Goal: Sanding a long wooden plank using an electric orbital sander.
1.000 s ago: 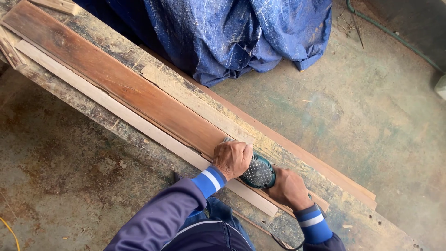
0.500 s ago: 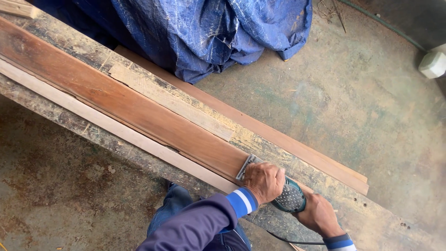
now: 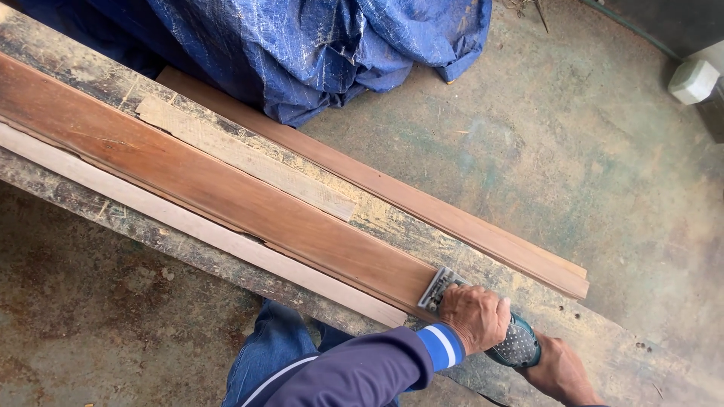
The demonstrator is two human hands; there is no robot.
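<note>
The left hand (image 3: pixel 475 316) was closed over the front of a teal sander (image 3: pixel 515 345), knuckles up, wrist bent back into a blue sleeve. The right hand (image 3: pixel 559 371) gripped the tool's rear, just behind the left — its fingers were hidden, partly cut by the frame edge. The sander's pad sat flat on the near end of a brown board (image 3: pixel 226 197), right under the left hand. The board lay on a dusty bench (image 3: pixel 90 200) with 3 other strips alongside. Beyond the hands lay a blue tarp (image 3: pixel 302 45) on a stained concrete floor (image 3: pixel 573 151).
</note>
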